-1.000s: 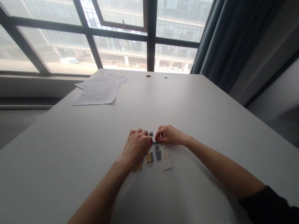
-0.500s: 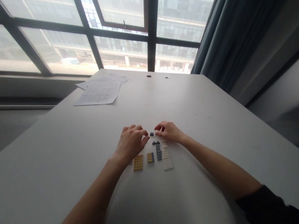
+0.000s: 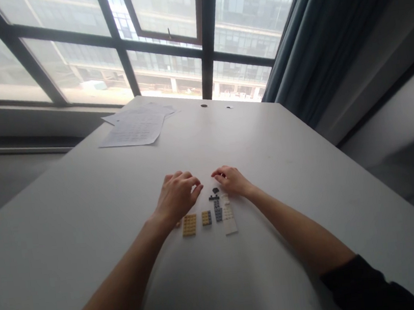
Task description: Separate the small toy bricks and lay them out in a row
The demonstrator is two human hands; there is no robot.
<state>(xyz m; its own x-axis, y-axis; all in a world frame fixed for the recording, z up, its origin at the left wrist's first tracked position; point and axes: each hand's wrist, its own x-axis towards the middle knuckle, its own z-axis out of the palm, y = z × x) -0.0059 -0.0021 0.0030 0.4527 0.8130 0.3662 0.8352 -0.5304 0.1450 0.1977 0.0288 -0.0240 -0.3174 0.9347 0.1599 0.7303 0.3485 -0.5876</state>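
Note:
A row of small toy bricks lies on the white table [image 3: 89, 226]: a tan plate [image 3: 189, 224], a small tan and blue brick [image 3: 206, 217], a grey-blue brick [image 3: 218, 214] and a white plate [image 3: 229, 219]. Two tiny dark pieces [image 3: 214, 194] lie just beyond them. My left hand [image 3: 177, 195] hovers to the left of the dark pieces, above the tan plate, its fingers loosely bent and apart, holding nothing. My right hand [image 3: 232, 179] rests just right of the dark pieces, fingers loosely curved, with nothing visible in them.
Printed paper sheets [image 3: 133, 125] lie at the table's far left corner. Two small holes [image 3: 204, 106] sit near the far edge. Beyond the table is a large window [image 3: 165, 41], with a dark curtain [image 3: 314, 50] on the right.
Both hands let go of the dark pieces they were pinching together and drew apart. The loose dark piece now lies closer to the row of bricks.

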